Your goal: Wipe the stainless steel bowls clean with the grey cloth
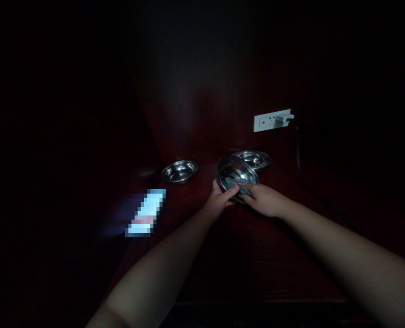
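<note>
A shiny metal bowl (pixel 235 166) is tilted toward me above the dark red table. My left hand (pixel 220 198) grips its near left rim, the thumb lying over the edge. Inside the bowl, my right hand (pixel 262 199) presses a grey-green cloth (pixel 245 190) against the near wall, its fingers closed on it. Just behind this bowl lie more metal bowls or dishes (pixel 257 159), seemingly stacked. Farther left, apart from both hands, another metal bowl (pixel 179 172) stands upright on the table.
A lit, pixelated screen (pixel 146 213) is at the left, with thin cables below it. On the back wall, a white socket plate (pixel 265 121) holds a plug (pixel 286 119); its dark cord (pixel 298 152) runs down to the table's right side. The surroundings are very dark.
</note>
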Action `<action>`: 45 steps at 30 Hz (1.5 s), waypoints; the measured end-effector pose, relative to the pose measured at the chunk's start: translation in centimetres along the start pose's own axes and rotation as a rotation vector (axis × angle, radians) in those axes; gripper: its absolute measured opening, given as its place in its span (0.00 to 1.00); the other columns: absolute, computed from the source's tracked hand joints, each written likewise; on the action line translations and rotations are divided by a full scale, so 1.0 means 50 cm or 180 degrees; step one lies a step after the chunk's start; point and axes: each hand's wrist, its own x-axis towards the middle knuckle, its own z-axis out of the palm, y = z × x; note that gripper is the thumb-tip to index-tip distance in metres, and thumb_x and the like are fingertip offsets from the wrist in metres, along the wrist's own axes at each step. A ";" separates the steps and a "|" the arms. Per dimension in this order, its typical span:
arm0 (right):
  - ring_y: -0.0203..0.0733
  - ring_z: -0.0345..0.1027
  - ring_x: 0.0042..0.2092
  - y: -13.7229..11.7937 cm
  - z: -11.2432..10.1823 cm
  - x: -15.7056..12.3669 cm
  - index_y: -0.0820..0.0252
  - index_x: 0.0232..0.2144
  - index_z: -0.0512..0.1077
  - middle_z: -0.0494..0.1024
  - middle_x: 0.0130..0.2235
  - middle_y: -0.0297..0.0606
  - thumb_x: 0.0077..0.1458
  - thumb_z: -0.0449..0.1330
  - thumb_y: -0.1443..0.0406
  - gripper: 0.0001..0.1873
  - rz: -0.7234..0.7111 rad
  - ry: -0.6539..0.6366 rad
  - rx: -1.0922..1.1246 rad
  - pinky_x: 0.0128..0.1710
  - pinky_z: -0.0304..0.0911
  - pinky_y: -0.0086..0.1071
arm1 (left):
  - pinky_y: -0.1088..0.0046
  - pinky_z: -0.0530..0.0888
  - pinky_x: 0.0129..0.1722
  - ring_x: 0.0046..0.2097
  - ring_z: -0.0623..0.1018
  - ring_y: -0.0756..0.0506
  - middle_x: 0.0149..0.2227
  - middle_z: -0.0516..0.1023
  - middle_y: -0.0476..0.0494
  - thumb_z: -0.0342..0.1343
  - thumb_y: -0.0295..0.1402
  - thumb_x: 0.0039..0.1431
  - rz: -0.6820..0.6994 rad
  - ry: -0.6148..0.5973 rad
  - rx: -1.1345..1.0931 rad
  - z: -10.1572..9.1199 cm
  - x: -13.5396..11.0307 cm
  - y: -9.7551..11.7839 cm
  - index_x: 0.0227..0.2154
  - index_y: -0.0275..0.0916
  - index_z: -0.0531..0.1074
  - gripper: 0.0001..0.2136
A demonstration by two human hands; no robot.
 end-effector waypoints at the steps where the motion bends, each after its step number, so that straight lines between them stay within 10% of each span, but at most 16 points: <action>1: 0.48 0.72 0.43 0.000 -0.001 0.000 0.64 0.49 0.70 0.77 0.45 0.48 0.59 0.49 0.62 0.20 -0.0015 -0.0002 -0.0001 0.46 0.64 0.39 | 0.55 0.74 0.45 0.49 0.75 0.40 0.53 0.67 0.38 0.66 0.36 0.45 0.0003 -0.0020 0.0033 0.001 -0.001 0.001 0.53 0.46 0.54 0.34; 14: 0.46 0.59 0.60 -0.004 0.012 -0.005 0.63 0.57 0.63 0.65 0.59 0.46 0.61 0.46 0.62 0.23 -0.0565 0.0162 0.0583 0.61 0.52 0.44 | 0.56 0.74 0.45 0.48 0.75 0.41 0.53 0.69 0.39 0.62 0.41 0.49 -0.0084 -0.0149 -0.0122 -0.005 0.008 -0.009 0.52 0.46 0.58 0.28; 34: 0.43 0.71 0.43 -0.004 -0.002 -0.010 0.62 0.45 0.71 0.77 0.43 0.43 0.62 0.44 0.59 0.20 -0.0732 -0.0259 0.0756 0.47 0.64 0.40 | 0.55 0.75 0.45 0.51 0.73 0.38 0.54 0.69 0.36 0.60 0.44 0.50 -0.0191 0.0060 -0.0280 -0.006 0.017 -0.013 0.51 0.43 0.61 0.27; 45: 0.47 0.53 0.63 -0.005 0.010 -0.005 0.65 0.60 0.59 0.65 0.59 0.47 0.62 0.45 0.59 0.27 -0.0666 -0.0012 0.0575 0.62 0.48 0.45 | 0.57 0.75 0.45 0.50 0.74 0.39 0.53 0.70 0.37 0.58 0.43 0.52 -0.0216 -0.0140 -0.0363 0.002 0.001 0.004 0.53 0.43 0.62 0.26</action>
